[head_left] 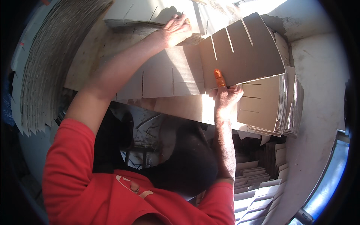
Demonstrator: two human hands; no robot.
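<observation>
My right hand (227, 95) grips the lower edge of a grey-brown slotted cardboard sheet (243, 56), the thumb in an orange cover (219, 78) pressed on its face. The sheet is tilted, with several slits running in from its far edge. Beside it lies a paler slotted cardboard piece (157, 78), meeting it at a crease or edge; I cannot tell if they are joined. My left hand (176, 32) reaches to a stack of white slotted cardboard (142, 13) at the far side. Its fingers are curled, and what they hold, if anything, is hidden.
A tall stack of cardboard sheets (56, 56) stands at left. More slotted cardboard (262, 101) is piled on the right of the wooden board (180, 107). Folded cardboard partitions (258, 187) sit below right, near a pale wall (315, 93). Scraps (148, 131) litter the floor.
</observation>
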